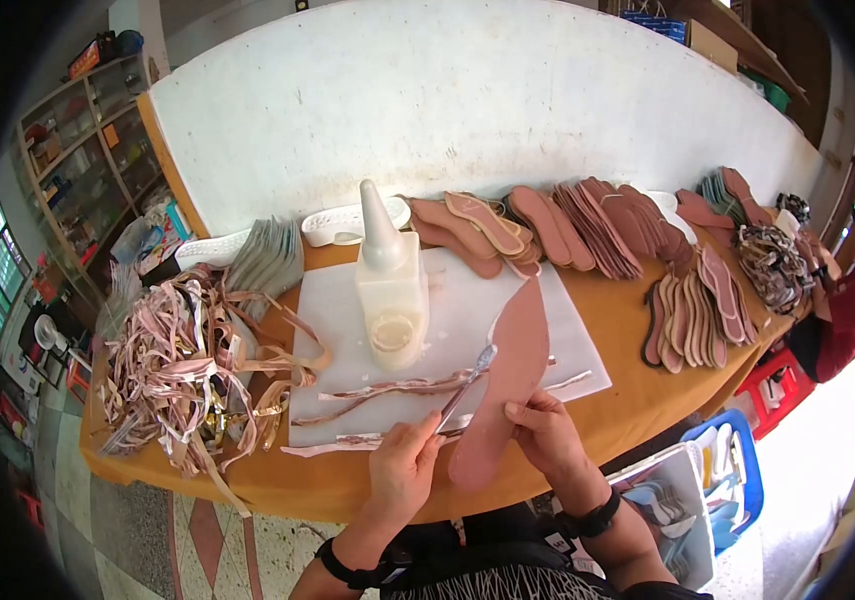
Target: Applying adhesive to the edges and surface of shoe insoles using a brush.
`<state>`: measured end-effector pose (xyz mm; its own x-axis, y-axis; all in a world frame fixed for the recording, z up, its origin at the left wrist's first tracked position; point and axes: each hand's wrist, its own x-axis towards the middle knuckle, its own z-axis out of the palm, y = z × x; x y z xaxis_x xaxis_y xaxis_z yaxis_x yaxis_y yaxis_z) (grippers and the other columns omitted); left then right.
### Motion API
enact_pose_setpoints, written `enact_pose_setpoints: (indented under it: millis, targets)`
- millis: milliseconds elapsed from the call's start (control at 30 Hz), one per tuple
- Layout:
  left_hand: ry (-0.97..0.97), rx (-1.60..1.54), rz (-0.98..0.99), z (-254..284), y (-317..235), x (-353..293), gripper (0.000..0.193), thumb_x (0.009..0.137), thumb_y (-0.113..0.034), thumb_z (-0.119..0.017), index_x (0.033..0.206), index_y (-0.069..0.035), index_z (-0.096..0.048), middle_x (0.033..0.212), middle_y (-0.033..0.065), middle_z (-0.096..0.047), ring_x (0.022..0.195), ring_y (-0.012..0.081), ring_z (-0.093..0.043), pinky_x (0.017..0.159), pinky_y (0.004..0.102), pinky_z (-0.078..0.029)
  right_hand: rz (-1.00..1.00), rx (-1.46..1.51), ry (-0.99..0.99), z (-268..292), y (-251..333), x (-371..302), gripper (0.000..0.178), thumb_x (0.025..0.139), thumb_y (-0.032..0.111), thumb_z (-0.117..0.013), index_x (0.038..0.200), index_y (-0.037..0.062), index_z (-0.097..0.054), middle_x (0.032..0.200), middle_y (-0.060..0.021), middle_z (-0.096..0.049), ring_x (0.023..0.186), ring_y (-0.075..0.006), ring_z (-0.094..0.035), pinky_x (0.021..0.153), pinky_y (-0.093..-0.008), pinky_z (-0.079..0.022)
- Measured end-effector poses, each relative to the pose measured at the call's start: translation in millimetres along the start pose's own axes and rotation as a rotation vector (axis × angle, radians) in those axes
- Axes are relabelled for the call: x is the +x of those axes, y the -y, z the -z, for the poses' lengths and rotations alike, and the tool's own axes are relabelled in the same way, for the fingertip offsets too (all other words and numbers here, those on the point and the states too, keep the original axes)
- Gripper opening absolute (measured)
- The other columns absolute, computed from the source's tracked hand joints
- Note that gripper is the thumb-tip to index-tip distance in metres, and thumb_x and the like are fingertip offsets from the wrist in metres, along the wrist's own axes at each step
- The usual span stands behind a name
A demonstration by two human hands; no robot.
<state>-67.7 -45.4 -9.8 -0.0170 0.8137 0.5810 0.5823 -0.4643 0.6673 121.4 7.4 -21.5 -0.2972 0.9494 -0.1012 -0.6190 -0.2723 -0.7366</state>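
Note:
My right hand [548,432] grips a long pink shoe insole [510,385] by its edge, thumb on top, and holds it up tilted. A thin brush [461,398] is pinched in my left hand [405,468], its pale, coated tip against or very close to the insole's left edge. Beneath, on a white sheet [573,330], lie several pinkish strap strips [388,388], partly hidden by the insole. Beyond them stands a cream plastic bottle [393,300] with a tall cone top.
A tangled heap of pink straps [183,370] lies at the left on the orange-brown tablecloth [603,415]. Stacked insoles [598,225] and white soles [348,220] line the white back panel [448,90]. Baskets [728,480] stand below right; another person [848,300] sits at far right.

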Motion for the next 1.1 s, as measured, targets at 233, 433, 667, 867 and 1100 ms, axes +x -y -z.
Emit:
enact_pose_setpoints:
  millis: [233, 433, 667, 867, 1100]
  targets:
    - [-0.089, -0.056, -0.024, 15.2, -0.3, 17.9, 0.026, 0.078, -0.001, -0.060, 0.103, -0.002, -0.058, 0.066, 0.0091, -0.052, 0.056, 0.0193, -0.049, 0.052, 0.0291, -0.041, -0.016, -0.057, 0.043, 2.4, 1.9, -1.2, 0.020, 0.080, 0.003, -0.056, 0.100, 0.0007, -0.058, 0.093, -0.0062, -0.061, 0.084, -0.0172, -0.059, 0.076, -0.0306, -0.047]
    - [-0.028, -0.017, -0.031, 17.6, -4.5, 44.0, 0.025, 0.077, 0.001, -0.059, 0.102, -0.001, -0.059, 0.070, 0.0078, -0.054, 0.058, 0.0146, -0.048, 0.053, 0.0250, -0.039, -0.040, -0.109, 0.064, 1.8, 4.5, -8.3, 0.023, 0.078, 0.001, -0.059, 0.101, 0.0002, -0.058, 0.094, -0.0076, -0.062, 0.087, -0.0195, -0.059, 0.082, -0.0326, -0.046]
    - [-0.010, 0.198, -0.200, 10.0, -3.5, 46.6, 0.027, 0.076, -0.004, -0.061, 0.103, -0.007, -0.059, 0.068, 0.0078, -0.053, 0.059, 0.0233, -0.055, 0.050, 0.0317, -0.043, -0.010, -0.163, 0.059, 2.4, 9.3, -13.6, 0.022, 0.078, 0.003, -0.058, 0.099, -0.0003, -0.059, 0.092, -0.0064, -0.062, 0.083, -0.0168, -0.058, 0.077, -0.0304, -0.046]
    - [-0.022, 0.102, -0.125, 11.0, 0.3, 35.1, 0.027, 0.077, -0.005, -0.060, 0.104, -0.007, -0.059, 0.070, 0.0087, -0.054, 0.060, 0.0234, -0.056, 0.050, 0.0315, -0.044, -0.051, -0.166, 0.019, 4.0, 7.9, -9.6, 0.021, 0.078, 0.003, -0.057, 0.099, -0.0014, -0.059, 0.091, -0.0066, -0.062, 0.082, -0.0168, -0.058, 0.075, -0.0302, -0.046]
    - [0.016, 0.100, -0.011, 11.9, -4.8, 12.3, 0.026, 0.078, -0.004, -0.059, 0.104, -0.006, -0.058, 0.067, 0.0094, -0.053, 0.055, 0.0229, -0.052, 0.049, 0.0317, -0.042, -0.016, -0.126, 0.024, 6.1, 4.2, -6.7, 0.022, 0.079, 0.003, -0.056, 0.100, -0.0015, -0.059, 0.091, -0.0065, -0.062, 0.082, -0.0164, -0.058, 0.075, -0.0295, -0.046]
